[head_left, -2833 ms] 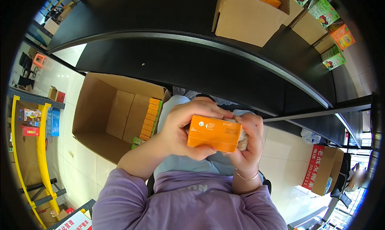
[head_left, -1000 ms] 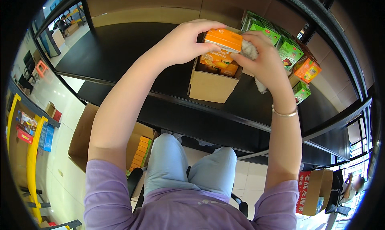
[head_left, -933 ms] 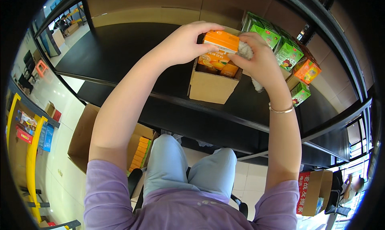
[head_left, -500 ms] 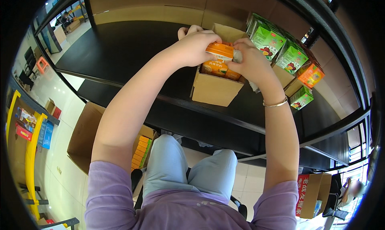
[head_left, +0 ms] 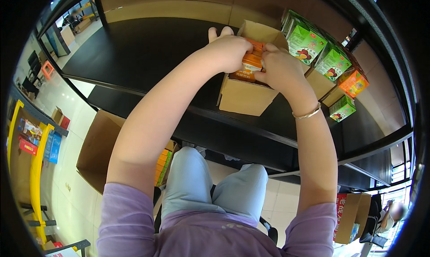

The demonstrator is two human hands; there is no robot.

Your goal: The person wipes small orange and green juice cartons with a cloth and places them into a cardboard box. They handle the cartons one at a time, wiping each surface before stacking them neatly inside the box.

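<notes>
We reach up with both arms to a black shelf (head_left: 148, 55). Our left hand (head_left: 228, 51) and our right hand (head_left: 280, 69) are close together, and both are wrapped around a small orange carton (head_left: 251, 60). The fingers of each hand curl tight on it, one hand on each side. The orange carton sits at the open top of a brown cardboard box (head_left: 244, 95), partly down inside it, and we can see more orange packs under it in the box. The box stands on the black shelf near its front edge. A gold bracelet (head_left: 308, 115) is on our right wrist. Just to the right of the box stand some green cartons (head_left: 309, 42) with fruit pictures on them, in a row that leans a little. Past them is one more orange carton (head_left: 354, 82), set between the green ones. Down below, by our left side, a big open cardboard box (head_left: 96, 149) rests on the floor, and a stack of orange packs (head_left: 161, 165) shows in it. We wear a purple shirt (head_left: 210, 230) and light blue trousers (head_left: 210, 190).
</notes>
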